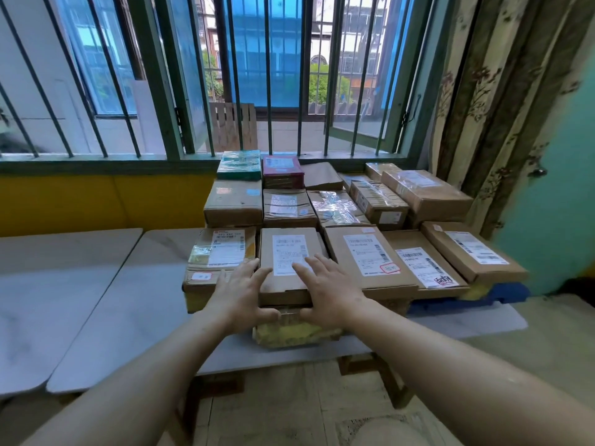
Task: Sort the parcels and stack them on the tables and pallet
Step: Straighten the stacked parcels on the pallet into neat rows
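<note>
A flat brown cardboard parcel [286, 249] with a white shipping label lies on top of a yellow-wrapped parcel [296, 333] at the front of the stack. My left hand [240, 292] lies on its left front corner with fingers spread, thumb at the front edge. My right hand [325, 286] rests on its right front part, fingers straight over the label, thumb at the front edge. Several more taped brown parcels [367, 255] surround it in rows on the white table [135, 300].
A teal box [239, 164] and a maroon box [282, 170] stand at the back by the barred window [206, 75]. A second white table [48, 284] sits left. A floral curtain [502, 91] hangs right. Something blue [502, 292] shows under the right parcels.
</note>
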